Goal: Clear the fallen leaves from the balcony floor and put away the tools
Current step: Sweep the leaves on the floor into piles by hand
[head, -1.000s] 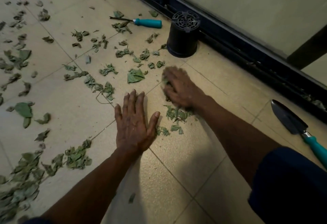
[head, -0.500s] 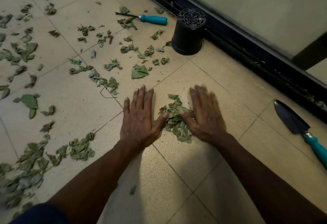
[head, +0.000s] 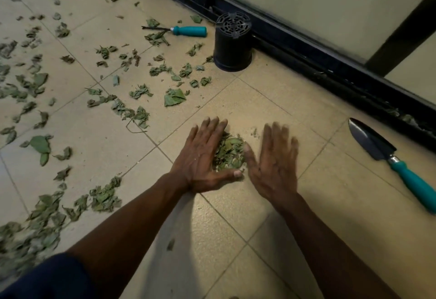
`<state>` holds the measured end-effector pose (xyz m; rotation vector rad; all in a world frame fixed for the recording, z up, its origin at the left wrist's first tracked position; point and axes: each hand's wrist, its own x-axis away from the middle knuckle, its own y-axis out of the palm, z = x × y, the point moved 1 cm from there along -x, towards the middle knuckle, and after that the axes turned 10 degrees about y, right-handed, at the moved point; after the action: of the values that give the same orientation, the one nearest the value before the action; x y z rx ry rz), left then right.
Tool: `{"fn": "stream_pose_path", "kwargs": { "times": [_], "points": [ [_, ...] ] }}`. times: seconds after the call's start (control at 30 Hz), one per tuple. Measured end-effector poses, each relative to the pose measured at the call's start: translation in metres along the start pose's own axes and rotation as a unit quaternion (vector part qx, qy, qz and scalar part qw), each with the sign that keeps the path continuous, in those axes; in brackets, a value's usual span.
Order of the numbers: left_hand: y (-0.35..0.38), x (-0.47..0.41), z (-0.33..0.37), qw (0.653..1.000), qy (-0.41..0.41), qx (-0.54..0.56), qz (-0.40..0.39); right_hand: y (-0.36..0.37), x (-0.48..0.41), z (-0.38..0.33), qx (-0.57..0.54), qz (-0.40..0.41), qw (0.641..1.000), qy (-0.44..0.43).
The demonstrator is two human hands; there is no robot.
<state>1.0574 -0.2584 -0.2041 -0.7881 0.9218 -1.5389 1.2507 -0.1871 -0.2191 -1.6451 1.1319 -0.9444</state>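
left hand (head: pixel 203 159), right hand (head: pixel 271 164) closer than before — leaf pile (head: pixel 230 151) tighter between | fingers (head: pixel 212 131) straight, holding nothing | scoop likely next

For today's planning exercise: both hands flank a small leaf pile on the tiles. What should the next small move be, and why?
Probably scoop the pile up between both palms: the left hand and right hand lie open on either side of it, thumbs at its edge.
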Motion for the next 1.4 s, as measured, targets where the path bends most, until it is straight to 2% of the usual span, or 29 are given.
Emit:
{"fn": "stream_pose_path", "kwargs": {
  "times": [0.1, 0.17, 0.23, 0.3, 0.37, 0.43, 0.6, 0.73, 0.8, 1.0, 1.13, 1.27, 1.33, 1.4],
  "points": [
    [0.004, 0.014, 0.005, 0.999, 0.015, 0.037, 0.026, 0.001, 0.005, -0.007, 0.005, -0.056, 0.978, -0.202],
    [0.005, 0.027, 0.006, 0.999, 0.036, -0.001, 0.025, -0.001, 0.011, -0.004, -0.057, -0.065, 0.962, -0.260],
    [0.006, 0.034, 0.007, 0.998, 0.036, -0.045, 0.022, 0.001, 0.018, 0.002, -0.117, -0.002, 0.973, -0.201],
    [0.006, 0.032, 0.005, 0.997, 0.017, -0.072, 0.022, 0.000, 0.021, 0.006, -0.180, 0.079, 0.976, -0.094],
    [0.006, 0.030, 0.005, 0.996, 0.012, -0.087, 0.024, 0.000, 0.023, 0.006, -0.235, 0.122, 0.964, -0.020],
    [0.008, 0.022, 0.010, 0.996, 0.015, -0.084, 0.017, 0.001, 0.020, 0.006, -0.250, 0.145, 0.957, 0.008],
    [0.025, -0.009, 0.034, 0.999, -0.030, -0.032, 0.023, 0.002, 0.013, 0.008, -0.282, 0.160, 0.946, 0.018],
    [0.030, -0.023, 0.030, 0.987, -0.047, -0.071, 0.134, 0.002, 0.012, 0.008, -0.273, 0.164, 0.947, 0.041],
    [0.030, -0.031, 0.024, 0.985, -0.039, -0.074, 0.154, 0.002, 0.011, 0.008, -0.253, 0.159, 0.953, 0.050],
    [0.018, -0.056, 0.003, 0.982, 0.044, -0.120, 0.142, 0.003, 0.011, 0.007, -0.211, 0.160, 0.963, 0.048],
    [-0.001, -0.086, -0.011, 0.983, 0.031, -0.157, 0.093, 0.002, 0.010, 0.007, -0.194, 0.164, 0.967, 0.033],
    [-0.017, -0.094, -0.016, 0.991, -0.010, -0.101, 0.086, -0.001, 0.013, 0.004, -0.184, 0.156, 0.970, 0.017],
    [-0.029, -0.086, -0.019, 0.987, -0.071, -0.029, 0.139, -0.001, 0.013, 0.001, -0.152, 0.138, 0.979, 0.011],
    [-0.040, -0.071, -0.023, 0.963, -0.134, 0.073, 0.224, 0.002, 0.012, 0.000, -0.079, 0.098, 0.992, 0.010]
  ]
}}
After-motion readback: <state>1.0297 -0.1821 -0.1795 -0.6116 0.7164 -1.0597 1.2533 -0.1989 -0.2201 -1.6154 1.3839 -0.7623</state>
